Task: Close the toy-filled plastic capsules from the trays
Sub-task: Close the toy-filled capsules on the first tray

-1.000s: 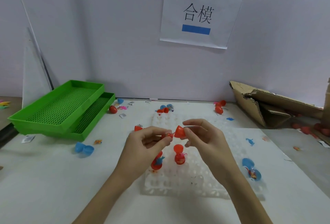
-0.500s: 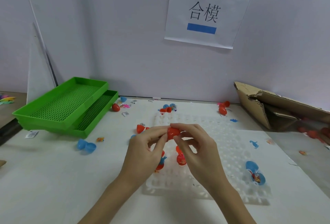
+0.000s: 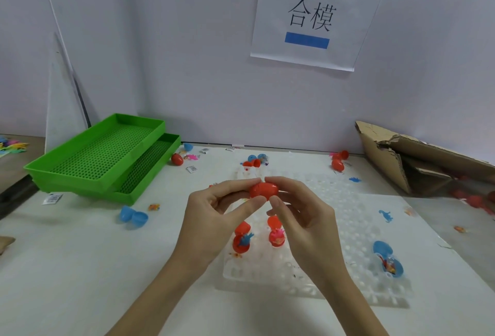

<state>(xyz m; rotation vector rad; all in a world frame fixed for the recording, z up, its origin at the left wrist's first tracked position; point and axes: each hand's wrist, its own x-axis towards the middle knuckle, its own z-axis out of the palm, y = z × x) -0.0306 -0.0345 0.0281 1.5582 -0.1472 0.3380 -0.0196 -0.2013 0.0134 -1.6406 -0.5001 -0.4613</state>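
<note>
1. Now, above the near-left part of the clear dimpled tray, the left hand and the right hand are pinching a red capsule between thumbs and fingertips, one hand at each end; its two halves are looking joined, with a seam showing across the shell.
2. Sitting in the tray just under the hands, two open red capsules are waiting with toys inside and lids up.
3. At the tray's near-right corner, an open blue capsule is lying with a toy in it, unclosed.
4. Behind the tray, closed red capsules are resting loose on the table; left of it, a blue capsule is lying open beside the stacked green trays.
5. Judging by this, one capsule is being finished and at least three are remaining.
</note>
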